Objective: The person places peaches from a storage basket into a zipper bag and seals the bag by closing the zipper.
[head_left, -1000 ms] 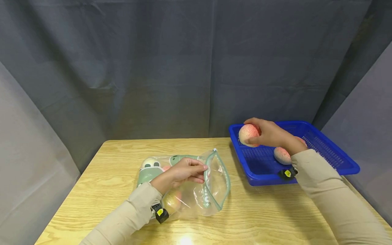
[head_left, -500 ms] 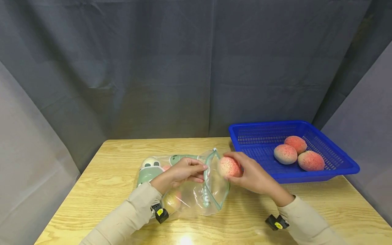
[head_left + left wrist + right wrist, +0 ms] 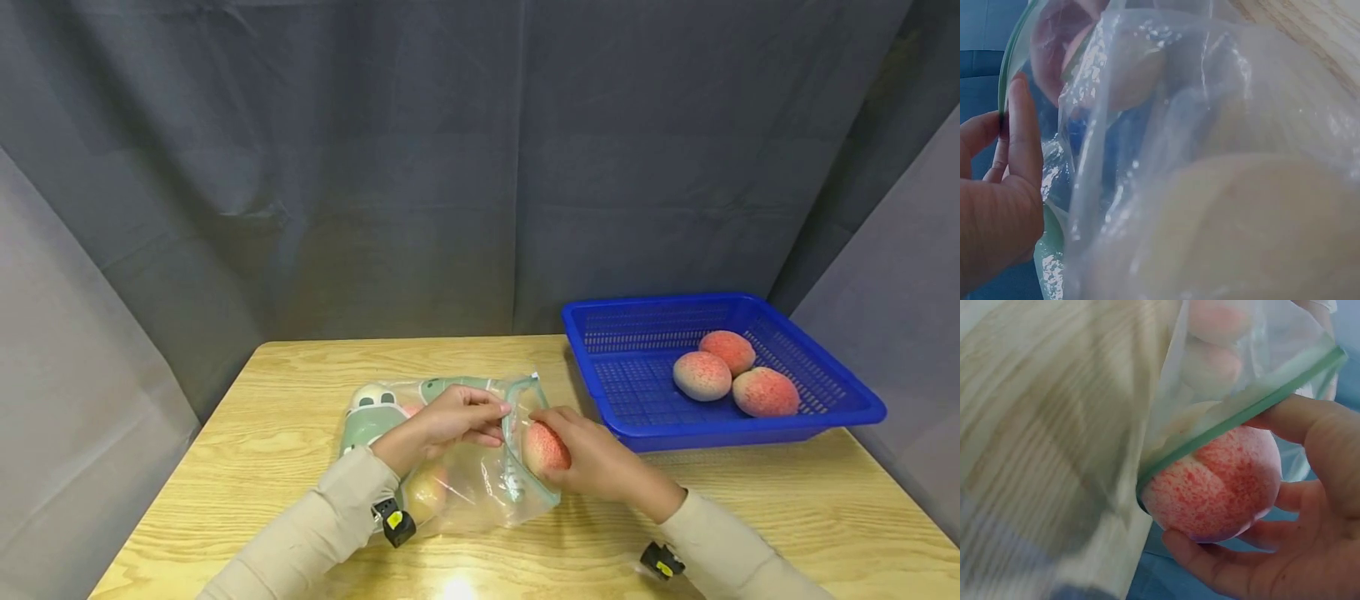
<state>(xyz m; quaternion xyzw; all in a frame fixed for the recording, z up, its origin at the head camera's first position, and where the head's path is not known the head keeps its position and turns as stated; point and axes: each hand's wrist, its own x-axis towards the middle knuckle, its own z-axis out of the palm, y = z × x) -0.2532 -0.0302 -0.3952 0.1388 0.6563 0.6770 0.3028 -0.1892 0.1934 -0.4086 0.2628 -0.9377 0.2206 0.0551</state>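
Observation:
A clear zip bag point(image 3: 480, 492) with green trim and green printed figures lies on the table, its mouth facing right. Several pale pinkish peaches show through its plastic, one peach point(image 3: 427, 493) near the front. My left hand point(image 3: 450, 421) pinches the green rim at the mouth between thumb and fingers, as the left wrist view also shows. My right hand point(image 3: 600, 458) grips a red-speckled peach point(image 3: 1216, 487) at the opening. In the right wrist view the green zip edge point(image 3: 1241, 419) crosses over this peach, its far part behind the plastic.
A blue plastic basket point(image 3: 622, 429) stands at the back right of the wooden table point(image 3: 270, 417), with three peaches point(image 3: 701, 377) in its right half. Dark grey cloth point(image 3: 390, 167) hangs behind the table. Lighter panels stand at both sides.
My right hand has carried the peach from over the basket leftward and down into the bag's mouth. My left hand has kept its pinch on the rim.

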